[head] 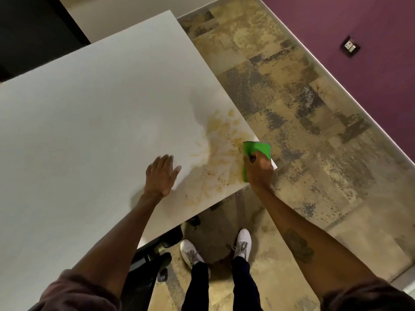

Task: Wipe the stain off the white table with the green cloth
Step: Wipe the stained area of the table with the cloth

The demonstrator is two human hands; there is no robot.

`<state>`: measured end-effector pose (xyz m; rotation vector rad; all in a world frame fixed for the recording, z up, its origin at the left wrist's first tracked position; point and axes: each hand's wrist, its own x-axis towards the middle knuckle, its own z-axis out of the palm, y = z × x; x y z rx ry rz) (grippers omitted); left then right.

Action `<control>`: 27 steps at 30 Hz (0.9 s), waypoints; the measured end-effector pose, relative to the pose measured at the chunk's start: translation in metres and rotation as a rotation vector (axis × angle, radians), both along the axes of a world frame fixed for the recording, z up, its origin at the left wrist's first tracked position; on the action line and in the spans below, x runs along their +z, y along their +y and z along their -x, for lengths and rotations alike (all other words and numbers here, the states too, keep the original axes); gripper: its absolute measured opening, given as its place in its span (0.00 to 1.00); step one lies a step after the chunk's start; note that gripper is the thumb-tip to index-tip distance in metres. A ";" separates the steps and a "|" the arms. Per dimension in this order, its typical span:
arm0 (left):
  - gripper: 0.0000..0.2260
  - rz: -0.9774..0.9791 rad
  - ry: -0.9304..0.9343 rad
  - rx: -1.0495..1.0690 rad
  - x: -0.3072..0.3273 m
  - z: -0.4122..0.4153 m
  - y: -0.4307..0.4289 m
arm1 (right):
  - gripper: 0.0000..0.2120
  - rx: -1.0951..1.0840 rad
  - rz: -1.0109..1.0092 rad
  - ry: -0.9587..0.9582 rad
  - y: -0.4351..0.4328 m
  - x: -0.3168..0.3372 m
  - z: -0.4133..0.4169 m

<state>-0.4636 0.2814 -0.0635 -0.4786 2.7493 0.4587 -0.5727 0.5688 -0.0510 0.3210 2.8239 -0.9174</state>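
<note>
A yellowish-brown stain [221, 153] with dark specks spreads over the near right corner of the white table [94, 122]. My right hand [259, 170] presses the green cloth [257, 149] flat onto the table at the right edge of the stain, by the table's corner. The cloth sticks out beyond my fingers toward the far side. My left hand [161, 173] lies flat on the table just left of the stain, fingers spread, holding nothing.
The table's right edge and near edge meet right by the cloth; beyond them is mottled tan floor [303, 122]. My feet in white shoes [242, 243] stand below the near edge. A dark chair base [155, 254] sits under the table. A purple wall [370, 41] runs at far right.
</note>
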 end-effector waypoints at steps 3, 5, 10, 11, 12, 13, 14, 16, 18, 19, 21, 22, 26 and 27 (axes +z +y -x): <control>0.25 -0.020 0.029 0.030 -0.009 -0.002 -0.001 | 0.08 0.085 -0.073 0.291 0.009 -0.007 0.000; 0.25 0.020 0.069 0.006 -0.014 -0.002 -0.001 | 0.10 0.163 -0.096 0.368 0.012 -0.014 0.002; 0.31 0.033 0.075 -0.025 -0.026 0.006 -0.003 | 0.25 0.363 -0.184 0.112 0.011 -0.038 -0.006; 0.30 0.033 0.079 -0.019 -0.029 0.009 -0.005 | 0.26 0.371 -0.217 0.101 0.011 -0.043 -0.009; 0.29 0.030 0.080 -0.010 -0.033 0.011 -0.008 | 0.27 0.365 -0.235 0.101 0.010 -0.046 -0.009; 0.27 0.028 0.084 -0.002 -0.036 0.013 -0.011 | 0.28 0.347 -0.238 0.100 0.009 -0.048 -0.009; 0.27 0.034 0.093 0.002 -0.039 0.015 -0.014 | 0.28 0.321 -0.233 0.098 0.007 -0.049 -0.007; 0.27 0.074 0.103 -0.003 -0.044 0.019 -0.019 | 0.29 0.278 -0.238 0.109 0.004 -0.051 -0.003; 0.27 0.113 0.091 -0.008 -0.048 0.023 -0.020 | 0.30 0.255 -0.277 0.110 0.002 -0.055 -0.002; 0.28 0.126 0.083 -0.006 -0.050 0.025 -0.020 | 0.31 0.251 -0.302 0.098 0.002 -0.057 -0.003; 0.28 0.133 0.085 0.011 -0.055 0.025 -0.019 | 0.33 0.244 -0.345 0.068 0.003 -0.061 -0.004; 0.27 0.136 0.099 0.019 -0.058 0.024 -0.019 | 0.33 0.236 -0.351 0.059 0.003 -0.063 -0.003; 0.26 0.115 0.152 0.039 -0.065 0.022 -0.020 | 0.34 0.201 -0.311 0.060 0.007 -0.065 0.002; 0.26 0.106 0.157 0.042 -0.065 0.022 -0.021 | 0.32 0.200 -0.288 0.071 0.007 -0.066 0.003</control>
